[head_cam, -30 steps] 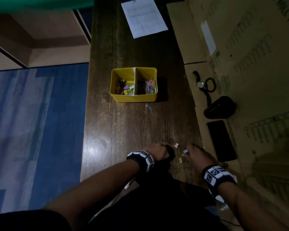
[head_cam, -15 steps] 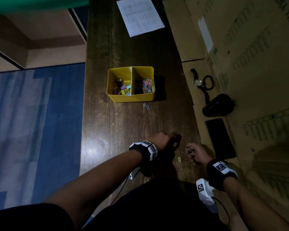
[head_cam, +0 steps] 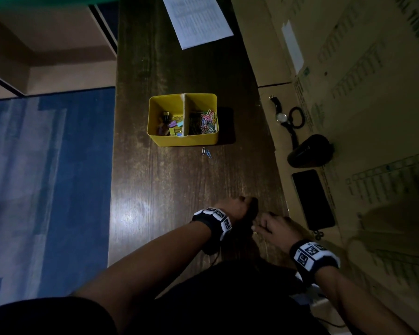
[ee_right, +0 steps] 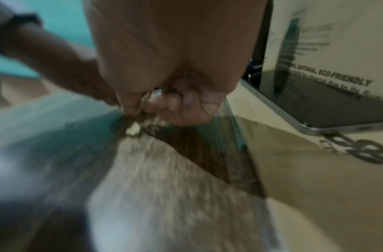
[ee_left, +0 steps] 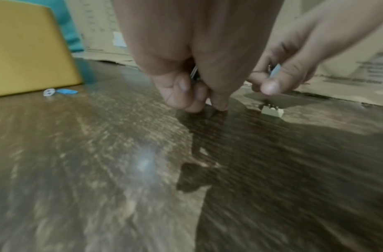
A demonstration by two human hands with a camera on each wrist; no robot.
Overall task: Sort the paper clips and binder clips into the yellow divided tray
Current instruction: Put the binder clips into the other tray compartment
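Observation:
The yellow divided tray (head_cam: 182, 140) stands mid-table, with binder clips in its left half and coloured paper clips in its right. A white paper clip (head_cam: 203, 151) and a blue paper clip (head_cam: 208, 154) lie just in front of it. Near the table's front edge my left hand (head_cam: 250, 207) is curled, fingertips on the wood, gripping a small metal clip (ee_left: 194, 74). My right hand (head_cam: 258, 226) pinches a light blue binder clip (ee_left: 274, 71) beside it. A pale yellow binder clip (ee_left: 272, 111) lies on the table just under the right hand's fingertips (ee_right: 132, 106).
A printed sheet (head_cam: 198, 20) lies at the table's far end. Flattened cardboard (head_cam: 360, 68) borders the table on the right, carrying a watch (head_cam: 282, 117), a black rounded object (head_cam: 310, 151) and a phone (head_cam: 313, 199). Blue carpet (head_cam: 46, 165) lies past the left edge.
The pink and blue binder clips that lay on the table a second ago are gone from it. My right hand has moved left, close to the left hand, over the yellow clip.

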